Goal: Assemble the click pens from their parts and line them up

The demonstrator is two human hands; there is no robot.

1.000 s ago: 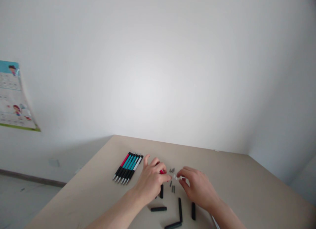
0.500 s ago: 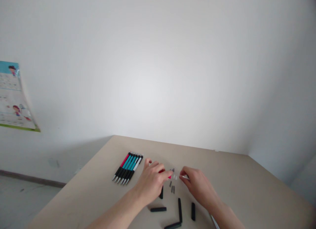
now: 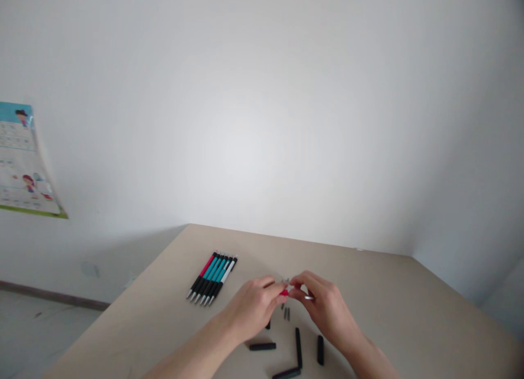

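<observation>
My left hand (image 3: 256, 305) is closed on a red pen barrel (image 3: 284, 293), whose end shows at the fingertips. Close beside it, my right hand (image 3: 321, 300) pinches a thin white piece (image 3: 309, 298), and the fingertips of both hands nearly meet at the barrel's end. Whether the white piece enters the barrel is too small to tell. Small grey parts (image 3: 287, 313) lie on the table just below the hands. A few more small pieces show behind the fingertips, partly hidden.
Assembled pens (image 3: 212, 278), one red, several blue and one white, lie in a row at the left of the beige table (image 3: 164, 308). Several black tubes (image 3: 262, 346) lie near the front, including one at the right (image 3: 320, 350). A poster (image 3: 28, 161) hangs on the wall.
My hands have come together. My right hand has moved left toward the red barrel, and the fingers of my left hand have drawn in around it.
</observation>
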